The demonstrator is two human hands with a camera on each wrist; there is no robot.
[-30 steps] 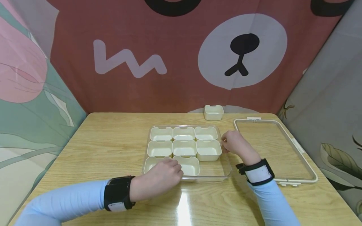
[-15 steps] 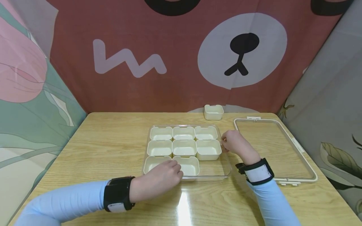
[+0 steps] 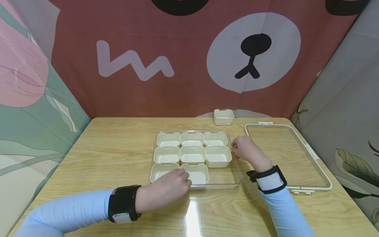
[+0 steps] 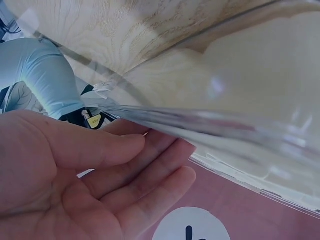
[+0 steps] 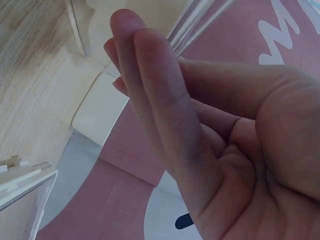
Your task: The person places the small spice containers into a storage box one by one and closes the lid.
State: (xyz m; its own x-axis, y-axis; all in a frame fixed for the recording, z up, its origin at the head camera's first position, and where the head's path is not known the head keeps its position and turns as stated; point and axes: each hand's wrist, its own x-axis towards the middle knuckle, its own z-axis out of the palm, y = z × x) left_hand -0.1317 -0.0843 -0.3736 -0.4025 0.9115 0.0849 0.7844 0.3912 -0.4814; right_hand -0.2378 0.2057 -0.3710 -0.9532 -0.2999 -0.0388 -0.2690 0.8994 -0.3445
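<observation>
A shallow clear plastic box point(image 3: 226, 177) on the table holds several cream cups, three across the back and middle rows and two in the front row. My left hand point(image 3: 167, 186) is at the box's front rim, overlapping the front-left cup point(image 3: 160, 170) and the front-middle cup point(image 3: 199, 174). In the left wrist view its relaxed fingers point(image 4: 155, 185) lie right at the clear rim. My right hand point(image 3: 247, 149) is beside the right wall, near the middle-right cup point(image 3: 218, 161). Its fingers point(image 5: 160, 75) look nearly straight in the right wrist view, with the thumb behind them.
Another cream cup point(image 3: 223, 117) stands at the table's back edge. On the right lies a clear lid with a white frame point(image 3: 309, 149). Bare wood shows in the box's front-right corner. A bear-print cloth point(image 3: 189, 98) hangs right behind the wooden table point(image 3: 112, 148).
</observation>
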